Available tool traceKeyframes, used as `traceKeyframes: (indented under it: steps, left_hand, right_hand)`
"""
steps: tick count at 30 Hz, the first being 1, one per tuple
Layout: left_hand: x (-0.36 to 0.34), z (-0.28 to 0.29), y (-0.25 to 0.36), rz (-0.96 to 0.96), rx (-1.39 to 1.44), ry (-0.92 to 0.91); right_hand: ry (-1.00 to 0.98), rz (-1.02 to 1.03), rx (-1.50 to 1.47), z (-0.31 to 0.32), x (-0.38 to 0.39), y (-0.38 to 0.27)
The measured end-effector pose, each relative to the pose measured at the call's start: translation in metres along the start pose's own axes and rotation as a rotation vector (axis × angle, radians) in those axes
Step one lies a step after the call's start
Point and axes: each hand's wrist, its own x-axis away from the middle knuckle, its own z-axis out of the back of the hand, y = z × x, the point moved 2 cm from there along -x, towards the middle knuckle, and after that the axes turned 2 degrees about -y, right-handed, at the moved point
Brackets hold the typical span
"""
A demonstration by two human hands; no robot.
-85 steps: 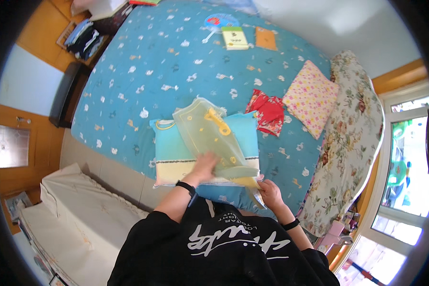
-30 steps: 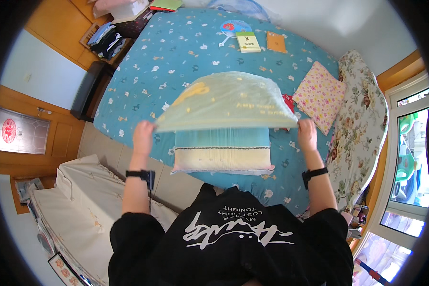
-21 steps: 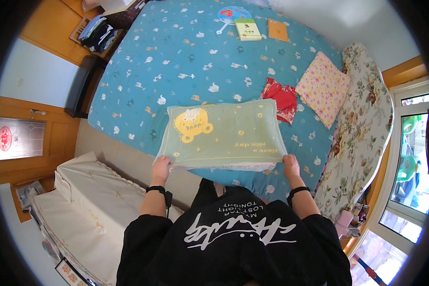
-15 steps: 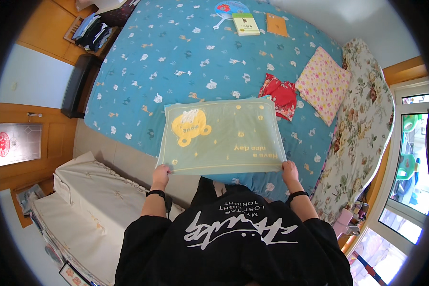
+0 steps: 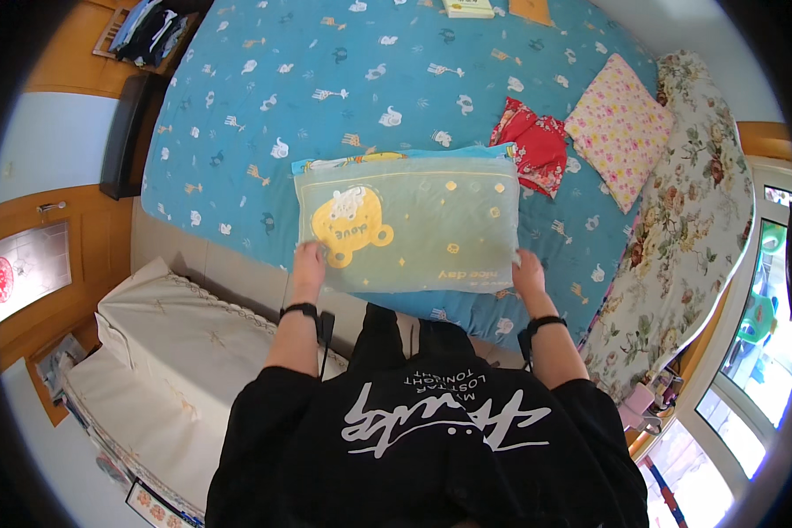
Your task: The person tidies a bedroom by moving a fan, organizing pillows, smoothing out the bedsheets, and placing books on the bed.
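A pale green, sheer cloth [image 5: 422,220] with a yellow bear print lies spread over a pillow [image 5: 414,154], whose blue, patterned top edge shows at the far side. My left hand [image 5: 308,264] pinches the cloth at its left side, near the lower corner, beside the bear. At the opposite side my right hand [image 5: 527,273] has its fingers closed on the cloth near the lower right corner. Both sit on the blue animal-print bedsheet [image 5: 370,97] near the bed's front edge.
A red floral cloth [image 5: 541,150] and pink floral pillow [image 5: 619,128] lie to the right, before a floral-covered roll [image 5: 678,211]. Books [image 5: 466,7] are at the back. A cream-covered piece of furniture [image 5: 185,361] stands lower left, a dark bench [image 5: 128,136] left, a glass door [image 5: 748,326] right.
The green cloth went from bunched on the pillow to lifted high, then down flat over it. Both hands have since moved a little up its sides, away from my body, still holding it.
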Motion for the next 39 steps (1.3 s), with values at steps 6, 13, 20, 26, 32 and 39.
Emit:
traceKeyframes:
  steps: [6,13,20,26,32,39]
  left_hand:
    - [-0.174,0.006,-0.011,-0.009,-0.054,0.137]
    - [-0.326,-0.039,0.006,0.022,-0.117,-0.130]
    - [-0.344,0.004,-0.055,-0.053,-0.200,0.054]
    - [-0.342,-0.045,0.046,0.059,-0.199,0.379]
    - [-0.272,-0.191,0.175,-0.189,-0.291,0.057]
    - [-0.313,-0.254,0.153,-0.114,-0.365,-0.009]
  right_hand:
    - [0.108,-0.049,-0.019,-0.021,-0.206,-0.021]
    - [0.014,0.039,0.004,-0.028,-0.372,-0.005]
    - [0.040,-0.006,-0.111,0.003,-0.403,-0.069]
    - [0.178,-0.066,-0.174,-0.011,-0.439,-0.044]
    - [0.455,-0.584,-0.246,-0.035,-0.439,0.160]
    - [0.304,-0.839,-0.979,-0.073,-0.461,0.208]
